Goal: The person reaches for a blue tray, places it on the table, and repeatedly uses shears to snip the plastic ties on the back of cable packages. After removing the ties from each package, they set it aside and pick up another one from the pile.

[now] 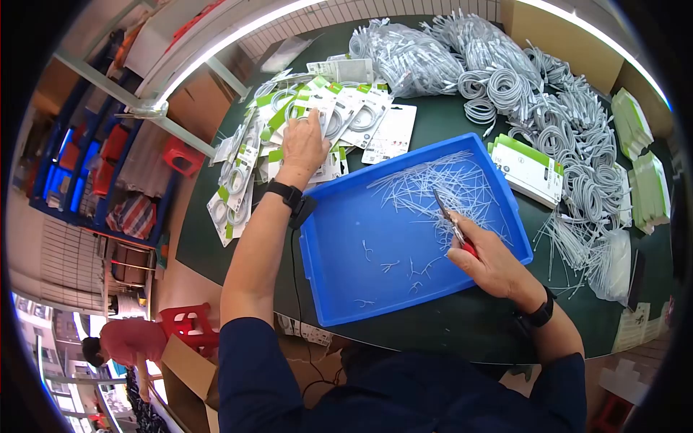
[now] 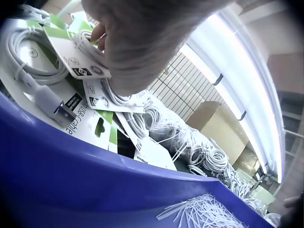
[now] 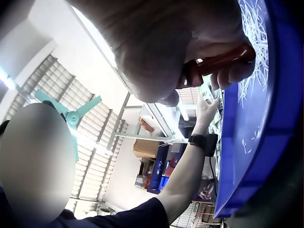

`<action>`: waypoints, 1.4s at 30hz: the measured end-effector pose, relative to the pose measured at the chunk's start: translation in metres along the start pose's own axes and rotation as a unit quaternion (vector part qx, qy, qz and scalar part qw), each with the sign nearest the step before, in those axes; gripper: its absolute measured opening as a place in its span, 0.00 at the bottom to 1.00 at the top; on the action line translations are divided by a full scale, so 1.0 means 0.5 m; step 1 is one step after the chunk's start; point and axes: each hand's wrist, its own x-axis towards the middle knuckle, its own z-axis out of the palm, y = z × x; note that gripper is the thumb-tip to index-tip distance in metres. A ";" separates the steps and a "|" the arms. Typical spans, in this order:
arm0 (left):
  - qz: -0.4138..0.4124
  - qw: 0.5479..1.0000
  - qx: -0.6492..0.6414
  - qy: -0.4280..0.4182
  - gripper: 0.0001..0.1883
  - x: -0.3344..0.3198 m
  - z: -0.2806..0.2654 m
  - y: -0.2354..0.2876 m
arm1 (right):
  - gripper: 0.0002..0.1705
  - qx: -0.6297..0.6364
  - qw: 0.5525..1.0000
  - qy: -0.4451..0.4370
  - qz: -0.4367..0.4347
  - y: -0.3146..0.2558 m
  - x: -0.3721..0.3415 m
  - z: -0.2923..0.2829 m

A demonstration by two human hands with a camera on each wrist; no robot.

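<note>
"Where is the left hand [image 1: 303,144]?"

"On the pile of cable cards [image 1: 364,119]. Its fingers touch the top ones, a bit bent. I can't tell if they pinch a card."

"And the right hand [image 1: 491,260]?"

"Its fingers curl round the red handles of the cutters [image 1: 453,225]. The tips point at the thin white strips [image 1: 440,187], in the tray."

"How many things?"

"One pair of cutters, one blue tray [image 1: 339,238], and three stacks of green-and-white packs [image 1: 527,173]. The cards, strips and grey cable coils [image 1: 509,90] are too many to count."

"What are they on?"

"A dark green table [image 1: 444,119]. Across the room I see blue shelves [image 1: 68,169] and one person in a red shirt [image 1: 133,343]."
</note>
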 end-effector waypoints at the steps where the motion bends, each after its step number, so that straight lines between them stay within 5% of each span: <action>1: 0.019 1.000 0.006 0.010 0.36 0.001 -0.006 0.003 | 0.41 -0.018 1.000 -0.005 -0.005 0.000 0.000 -0.001; 5: 0.033 0.992 -0.026 0.119 0.25 0.016 -0.030 -0.035 | 0.40 -0.054 0.996 0.009 -0.077 0.000 -0.004 0.000; 8: -0.040 0.985 -0.122 0.120 0.19 0.021 -0.115 -0.036 | 0.37 -0.057 0.994 0.019 -0.088 -0.005 -0.002 -0.004; 9: -0.123 0.979 -0.115 0.118 0.19 0.012 -0.158 -0.012 | 0.37 -0.054 0.993 0.032 -0.100 -0.004 -0.004 -0.004; 11: -0.129 0.919 -0.335 0.161 0.20 -0.015 -0.191 -0.009 | 0.37 -0.051 0.989 0.057 -0.124 0.002 -0.009 -0.001; 14: -0.207 0.700 -0.670 0.134 0.21 -0.111 -0.277 0.098 | 0.37 -0.055 0.982 0.095 -0.154 0.000 -0.011 0.008; 23: -0.300 0.551 -0.775 0.076 0.24 -0.335 -0.299 0.323 | 0.42 -0.175 0.964 0.118 -0.165 -0.005 -0.045 0.033; 42: -0.285 0.501 -0.815 0.057 0.23 -0.370 -0.264 0.416 | 0.44 -0.318 0.924 0.158 -0.140 -0.006 -0.078 0.063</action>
